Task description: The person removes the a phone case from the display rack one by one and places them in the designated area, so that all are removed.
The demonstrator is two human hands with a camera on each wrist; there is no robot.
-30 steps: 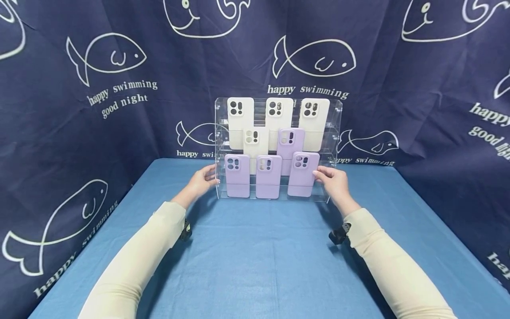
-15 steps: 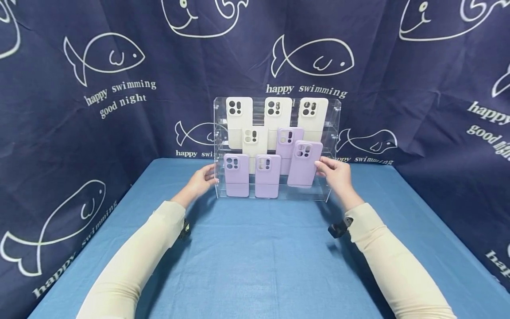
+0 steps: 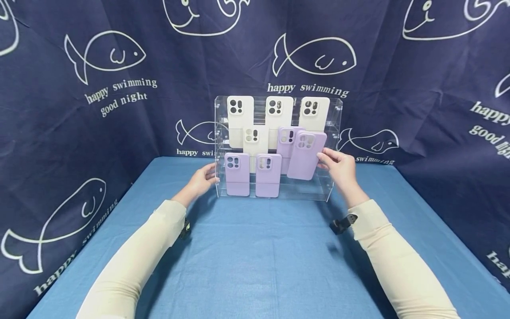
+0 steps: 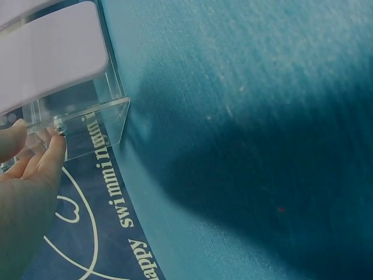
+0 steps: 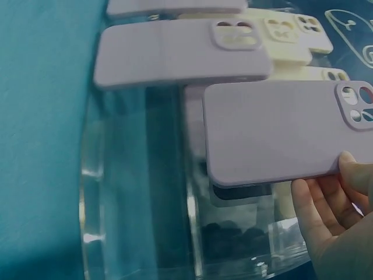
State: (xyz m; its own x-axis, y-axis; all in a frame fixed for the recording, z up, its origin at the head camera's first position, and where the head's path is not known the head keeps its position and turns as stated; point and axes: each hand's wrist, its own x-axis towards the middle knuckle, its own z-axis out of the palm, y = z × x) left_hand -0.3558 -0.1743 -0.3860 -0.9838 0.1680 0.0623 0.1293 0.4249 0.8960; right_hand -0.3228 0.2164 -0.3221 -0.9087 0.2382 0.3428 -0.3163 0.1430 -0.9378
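Observation:
A clear acrylic tiered display stand (image 3: 307, 191) faces me at the back of the table. My left hand (image 3: 202, 180) grips its left side panel; in the left wrist view, the thumb (image 4: 13, 140) is on one side and the fingers on the other. My right hand (image 3: 341, 170) pinches a purple phone case (image 3: 305, 158) by its right edge, thumb in front. The case is tilted and lifted off the bottom tier, its camera cutouts at the top. Partly behind it stands another purple case (image 3: 286, 150). Two more purple cases (image 3: 237, 173) stand upright on the bottom tier.
Several white phone cases (image 3: 240, 124) stand on the upper tiers. Blue cloth (image 3: 255, 257) covers the table. A dark blue curtain (image 3: 223, 71) with white fish drawings hangs close behind the stand and along both sides.
My right hand has raised the purple phone case from the bottom tier's right end, moving it up and slightly right and tilting its top rightward. My left hand has kept its grip on the stand.

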